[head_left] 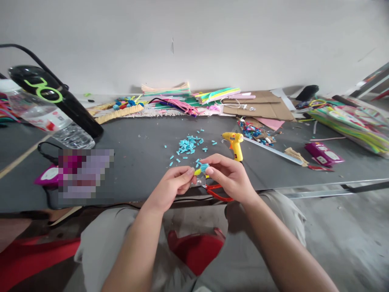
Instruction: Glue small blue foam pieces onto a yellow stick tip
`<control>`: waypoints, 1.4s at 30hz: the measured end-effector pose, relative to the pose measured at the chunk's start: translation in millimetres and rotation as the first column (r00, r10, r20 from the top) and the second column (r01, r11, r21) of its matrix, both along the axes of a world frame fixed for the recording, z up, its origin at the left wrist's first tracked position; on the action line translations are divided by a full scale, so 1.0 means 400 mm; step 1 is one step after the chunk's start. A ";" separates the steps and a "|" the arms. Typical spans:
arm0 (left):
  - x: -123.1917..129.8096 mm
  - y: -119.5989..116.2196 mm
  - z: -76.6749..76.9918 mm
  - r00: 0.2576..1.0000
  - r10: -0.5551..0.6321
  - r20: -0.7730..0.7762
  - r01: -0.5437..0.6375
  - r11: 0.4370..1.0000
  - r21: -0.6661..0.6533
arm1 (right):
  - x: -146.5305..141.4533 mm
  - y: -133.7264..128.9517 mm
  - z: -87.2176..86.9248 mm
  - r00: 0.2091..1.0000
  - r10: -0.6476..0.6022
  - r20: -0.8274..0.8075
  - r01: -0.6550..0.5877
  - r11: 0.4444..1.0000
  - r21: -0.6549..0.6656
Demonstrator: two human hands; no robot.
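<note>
Between my two hands, above the table's front edge, is a small blue-and-yellow craft piece (201, 168). My left hand (174, 183) pinches its yellow end between thumb and finger. At the blue end, the thumb and fingers of my right hand (230, 173) are closed on it. Just below lie red-handled scissors (219, 198), partly hidden by my hands. Beyond my fingers, a loose pile of small light-blue pieces (187, 144) is scattered on the grey table (136, 150). A yellow glue gun (234, 142) lies to the right of the pile.
A metal ruler (272, 150) and a purple box (323, 154) lie to the right. Bundled coloured pipe cleaners (352, 123) sit farther right; cardboard (258, 106) lies along the wall. At left are a clear bottle (50, 117) and a black cylinder (73, 109).
</note>
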State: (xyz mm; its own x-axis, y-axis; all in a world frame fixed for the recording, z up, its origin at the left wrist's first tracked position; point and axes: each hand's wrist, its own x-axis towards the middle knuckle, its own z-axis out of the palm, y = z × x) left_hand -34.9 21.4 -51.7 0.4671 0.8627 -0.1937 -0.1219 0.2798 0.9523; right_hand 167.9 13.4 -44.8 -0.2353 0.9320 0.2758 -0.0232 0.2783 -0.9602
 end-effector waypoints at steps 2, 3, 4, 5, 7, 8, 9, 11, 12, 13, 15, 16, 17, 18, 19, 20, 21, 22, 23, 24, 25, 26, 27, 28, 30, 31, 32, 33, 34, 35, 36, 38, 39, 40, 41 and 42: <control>0.000 -0.001 -0.002 1.000 -0.011 -0.004 0.011 1.000 -0.004 | -0.001 0.002 0.000 1.000 -0.008 0.001 0.008 1.000 -0.005; 0.000 -0.002 -0.003 1.000 -0.017 -0.007 0.017 1.000 -0.007 | -0.001 0.002 0.001 1.000 -0.014 0.000 0.014 1.000 -0.010; 0.000 -0.002 -0.004 1.000 -0.023 -0.010 0.023 1.000 -0.008 | -0.002 0.003 0.001 1.000 -0.019 -0.001 0.019 1.000 -0.015; 0.000 -0.003 -0.005 1.000 -0.028 -0.014 0.028 1.000 -0.009 | -0.002 0.003 0.001 1.000 -0.024 -0.004 0.024 1.000 -0.019; 0.000 -0.003 -0.005 0.999 -0.033 -0.017 0.033 0.999 -0.009 | -0.002 0.003 0.002 1.000 -0.029 -0.011 0.028 0.999 -0.020; 0.001 -0.004 -0.005 0.999 -0.034 -0.015 0.034 0.999 -0.010 | -0.003 0.003 0.001 0.999 -0.029 -0.015 0.029 0.999 -0.020; 0.001 -0.004 -0.005 0.999 -0.035 -0.012 0.035 0.999 -0.012 | -0.003 0.003 0.001 0.999 -0.029 -0.016 0.029 0.999 -0.020; 0.001 -0.004 -0.003 0.999 -0.036 -0.006 0.036 0.999 -0.018 | -0.004 0.002 0.000 0.999 -0.039 -0.006 0.039 0.999 -0.017; 0.002 -0.004 -0.002 0.999 -0.036 -0.004 0.036 0.999 -0.021 | -0.004 0.002 -0.001 0.999 -0.050 0.006 0.051 0.999 -0.014; 0.002 -0.004 -0.001 0.999 -0.036 -0.002 0.036 0.999 -0.025 | -0.004 0.002 -0.001 0.998 -0.063 0.018 0.063 0.998 -0.010; 0.003 -0.004 0.000 0.999 -0.037 0.002 0.037 0.999 -0.037 | -0.002 0.002 -0.002 0.996 -0.086 0.040 0.086 0.996 -0.002; 0.003 -0.004 0.001 0.999 -0.038 0.007 0.038 0.998 -0.044 | -0.001 0.003 -0.002 0.994 -0.091 0.053 0.091 0.996 -0.004; 0.003 -0.004 0.001 0.999 -0.037 0.014 0.038 0.998 -0.051 | 0.001 0.004 -0.003 0.994 -0.091 0.063 0.092 0.996 -0.008; 0.003 -0.004 0.002 0.999 -0.035 0.024 0.036 0.998 -0.057 | 0.004 0.005 -0.003 0.994 -0.089 0.066 0.090 0.996 -0.016; 0.003 -0.004 0.003 0.999 -0.032 0.035 0.035 0.997 -0.063 | 0.007 0.007 -0.003 0.995 -0.083 0.056 0.085 0.996 -0.030; 0.002 -0.004 0.005 0.998 -0.032 0.047 0.035 0.997 -0.068 | 0.010 0.008 -0.003 0.996 -0.075 0.037 0.077 0.996 -0.045; 0.001 -0.004 0.006 0.998 -0.032 0.058 0.037 0.997 -0.075 | 0.014 0.009 -0.003 0.998 -0.064 0.016 0.065 0.996 -0.059; 0.000 -0.005 0.008 0.997 -0.035 0.066 0.041 0.996 -0.084 | 0.018 0.009 -0.002 0.999 -0.051 -0.002 0.051 0.996 -0.068; 0.000 -0.005 0.009 0.997 -0.038 0.070 0.045 0.995 -0.092 | 0.022 0.009 0.000 0.999 -0.035 -0.010 0.035 0.997 -0.071; -0.001 -0.005 0.011 0.997 -0.041 0.070 0.048 0.994 -0.100 | 0.027 0.008 0.002 1.000 -0.012 -0.001 0.011 0.998 -0.068; -0.002 -0.006 0.013 0.997 -0.044 0.068 0.051 0.993 -0.108 | 0.031 0.007 0.004 1.000 0.017 0.020 -0.016 0.998 -0.060; -0.002 -0.006 0.015 0.997 -0.047 0.064 0.054 0.992 -0.114 | 0.034 0.005 0.006 0.998 0.046 0.040 -0.044 0.998 -0.047; -0.001 -0.006 0.017 0.997 -0.050 0.060 0.057 0.991 -0.117 | 0.037 0.004 0.008 0.996 0.074 0.056 -0.072 0.997 -0.033; -0.001 -0.007 0.018 0.997 -0.054 0.056 0.060 0.991 -0.119 | 0.039 0.003 0.010 0.993 0.098 0.067 -0.097 0.995 -0.019; 0.000 -0.007 0.021 0.997 -0.063 0.050 0.068 0.991 -0.115 | 0.040 0.002 0.013 0.989 0.119 0.084 -0.119 0.993 -0.001; 0.000 -0.007 0.022 0.997 -0.065 0.045 0.070 0.991 -0.111 | 0.040 0.003 0.015 0.989 0.112 0.096 -0.112 0.994 -0.005; 0.001 -0.007 0.023 0.997 -0.067 0.039 0.071 0.992 -0.108 | 0.039 0.003 0.016 0.989 0.096 0.113 -0.095 0.995 -0.019; 0.001 -0.007 0.024 0.997 -0.068 0.034 0.071 0.992 -0.105 | 0.039 0.003 0.017 0.989 0.075 0.131 -0.071 0.997 -0.037; 0.001 -0.007 0.024 0.997 -0.067 0.029 0.070 0.992 -0.104 | 0.038 0.003 0.017 0.988 0.052 0.144 -0.045 0.998 -0.053; 0.001 -0.006 0.024 0.998 -0.064 0.027 0.067 0.992 -0.104 | 0.038 0.004 0.016 0.988 0.038 0.149 -0.029 0.997 -0.066; 0.001 -0.006 0.024 0.998 -0.062 0.029 0.065 0.992 -0.107 | 0.037 0.003 0.015 0.989 0.036 0.144 -0.026 0.997 -0.072; 0.002 -0.006 0.022 0.997 -0.060 0.046 0.065 0.991 -0.119 | 0.038 0.004 0.012 0.990 0.062 0.124 -0.054 0.996 -0.068; 0.003 -0.006 0.021 0.996 -0.062 0.059 0.069 0.989 -0.128 | 0.039 0.004 0.010 0.989 0.078 0.124 -0.071 0.996 -0.056; 0.003 -0.006 0.020 0.995 -0.065 0.073 0.074 0.988 -0.138 | 0.040 0.004 0.009 0.987 0.085 0.134 -0.081 0.996 -0.034; 0.003 -0.006 0.019 0.994 -0.068 0.084 0.080 0.986 -0.148 | 0.041 0.005 0.008 0.985 0.084 0.153 -0.086 0.996 0.002; 0.003 -0.006 0.018 0.993 -0.072 0.092 0.086 0.984 -0.156 | 0.042 0.005 0.008 0.982 0.077 0.173 -0.086 0.995 0.047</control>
